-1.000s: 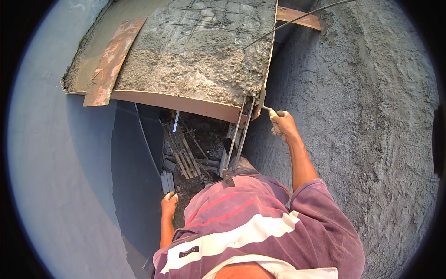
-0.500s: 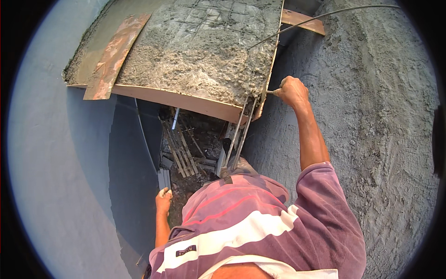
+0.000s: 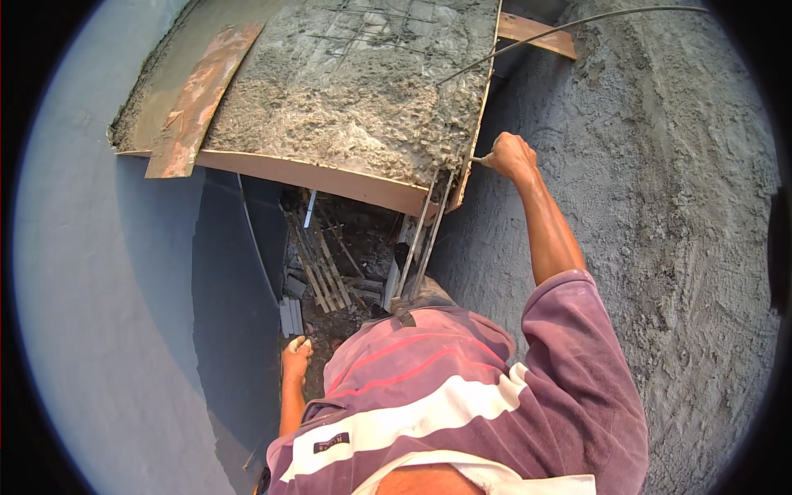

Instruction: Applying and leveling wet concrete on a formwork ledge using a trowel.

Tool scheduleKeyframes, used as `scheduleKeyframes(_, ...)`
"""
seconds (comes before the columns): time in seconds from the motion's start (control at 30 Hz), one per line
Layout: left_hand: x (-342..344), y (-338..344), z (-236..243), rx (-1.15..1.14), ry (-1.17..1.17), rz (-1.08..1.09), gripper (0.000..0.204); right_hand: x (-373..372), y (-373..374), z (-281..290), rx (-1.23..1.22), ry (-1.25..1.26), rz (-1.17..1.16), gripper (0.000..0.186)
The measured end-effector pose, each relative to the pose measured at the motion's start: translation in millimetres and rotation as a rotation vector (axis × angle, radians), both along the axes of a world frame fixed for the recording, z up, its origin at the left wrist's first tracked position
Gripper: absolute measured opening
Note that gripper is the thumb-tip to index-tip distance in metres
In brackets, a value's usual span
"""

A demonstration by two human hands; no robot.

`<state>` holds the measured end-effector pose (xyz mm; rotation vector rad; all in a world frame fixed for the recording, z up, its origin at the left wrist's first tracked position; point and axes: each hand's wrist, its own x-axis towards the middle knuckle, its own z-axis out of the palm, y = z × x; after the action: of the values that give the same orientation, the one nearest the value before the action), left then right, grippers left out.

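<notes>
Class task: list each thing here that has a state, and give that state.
Right hand: closed on a hand tool
Left hand: curled, contents unclear
Concrete: rough, smoother at far left
Rebar mesh: partly exposed
Orange-stained board: smeared, overhanging
Formwork panel: on edge
Thin rod: curved
Paired bars: protruding
Right wall: rough

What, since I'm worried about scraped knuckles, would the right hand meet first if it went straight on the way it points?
Likely the wooden side board edging the rough concrete, just left of the right hand; depth is unclear, so the held tool may already touch it.

Rough conc. slab (image 3: 330, 120), smooth matt wall (image 3: 91, 272)
</notes>
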<state>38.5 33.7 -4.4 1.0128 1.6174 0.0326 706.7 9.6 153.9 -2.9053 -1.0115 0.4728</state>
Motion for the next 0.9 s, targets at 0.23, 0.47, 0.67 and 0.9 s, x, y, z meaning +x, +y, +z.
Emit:
scheduleKeyframes(0.23,12,14,2,0.029,-0.040,-0.028,0.044,-9,-5,-32,0.005,-0.076,-0.017,0.031)
scheduleKeyframes(0.47,0,6,-3,0.038,-0.041,0.025,0.043,-24,-9,-2,-0.002,-0.054,0.034,0.018)
scheduleKeyframes(0.67,-9,-2,-8,0.021,-0.045,0.072,0.041,-41,-27,30,-0.013,0.064,-0.040,0.024)
scheduleKeyframes(0.9,2,-4,-16,-0.043,-0.036,0.032,0.049,-51,-21,-21,0.324,0.159,-0.184,0.039)
